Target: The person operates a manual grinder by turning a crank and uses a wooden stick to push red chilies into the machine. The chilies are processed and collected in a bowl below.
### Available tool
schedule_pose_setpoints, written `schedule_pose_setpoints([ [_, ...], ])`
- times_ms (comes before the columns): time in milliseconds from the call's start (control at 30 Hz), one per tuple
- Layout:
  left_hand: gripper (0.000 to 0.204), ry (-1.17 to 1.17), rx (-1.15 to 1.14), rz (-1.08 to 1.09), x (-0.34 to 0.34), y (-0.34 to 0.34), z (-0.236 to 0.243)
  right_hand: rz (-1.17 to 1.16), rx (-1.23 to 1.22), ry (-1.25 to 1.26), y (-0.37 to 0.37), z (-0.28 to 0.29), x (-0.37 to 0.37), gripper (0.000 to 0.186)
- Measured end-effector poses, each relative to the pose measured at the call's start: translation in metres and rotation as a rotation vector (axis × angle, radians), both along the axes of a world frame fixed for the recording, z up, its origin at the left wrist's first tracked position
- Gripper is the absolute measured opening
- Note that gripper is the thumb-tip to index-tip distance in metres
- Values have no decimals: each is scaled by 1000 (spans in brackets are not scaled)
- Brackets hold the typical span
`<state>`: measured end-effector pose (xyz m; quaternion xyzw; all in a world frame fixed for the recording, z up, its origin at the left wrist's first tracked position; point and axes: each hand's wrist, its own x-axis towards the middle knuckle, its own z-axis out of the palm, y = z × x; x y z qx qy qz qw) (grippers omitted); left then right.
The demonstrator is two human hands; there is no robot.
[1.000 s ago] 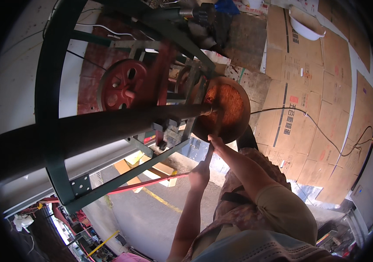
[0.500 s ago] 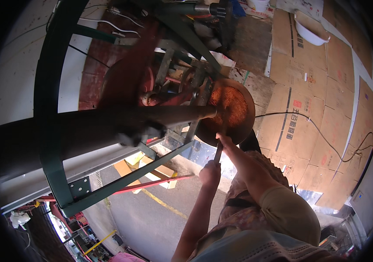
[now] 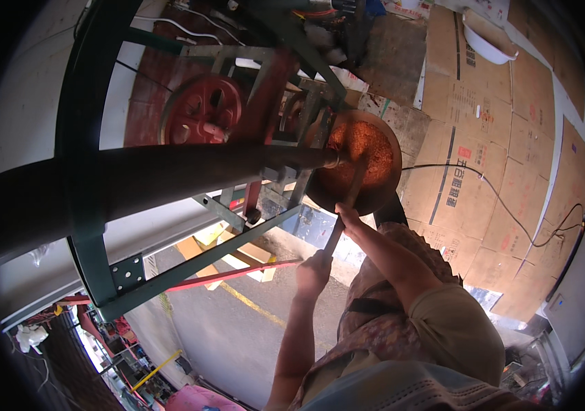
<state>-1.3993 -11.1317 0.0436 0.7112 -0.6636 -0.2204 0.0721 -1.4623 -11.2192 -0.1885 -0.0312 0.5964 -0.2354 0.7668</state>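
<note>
Both my hands grip a long flat wooden paddle (image 3: 334,236). My right hand (image 3: 349,216) is closed round its middle, just outside the rim of a round brown mortar-like bowl (image 3: 389,185). Lower on the shaft, my left hand (image 3: 313,272) wraps the end nearer me. The paddle's far end reaches into orange-red crumbly matter (image 3: 373,145) in the bowl; its tip is partly sunk or shaded. A thick dark machine beam (image 3: 189,170) comes in from the left, its narrow end over the bowl's left side. Whether that end touches the matter I cannot tell.
A green metal frame (image 3: 73,171) and a red spoked wheel (image 3: 203,109) stand left of the bowl. Flattened cardboard (image 3: 484,144) covers the floor at right, crossed by a black cable (image 3: 491,185). A white basin (image 3: 487,41) sits far right. Yellowish blocks (image 3: 241,257) lie beyond the frame.
The beam's end has shifted slightly upward in the picture, and the red machine arm has swung right, baring the spoked wheel. My left hand has moved left, tilting the paddle more.
</note>
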Motion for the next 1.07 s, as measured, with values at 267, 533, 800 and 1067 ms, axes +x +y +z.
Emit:
schedule_pose_setpoints([
  [267, 12, 65, 40, -5, 22, -4, 76, -163, 189, -151, 8, 69, -4, 19],
  [533, 13, -178, 161, 102, 24, 3, 139, -73, 292, -378, 23, 121, 14, 26],
  [800, 16, -341, 233, 42, -3, -6, 188, -78, 413, -535, 20, 163, 12, 20],
  [1067, 21, -285, 245, 0, -14, -17, 230, -88, 511, -646, 18, 207, -27, 31],
])
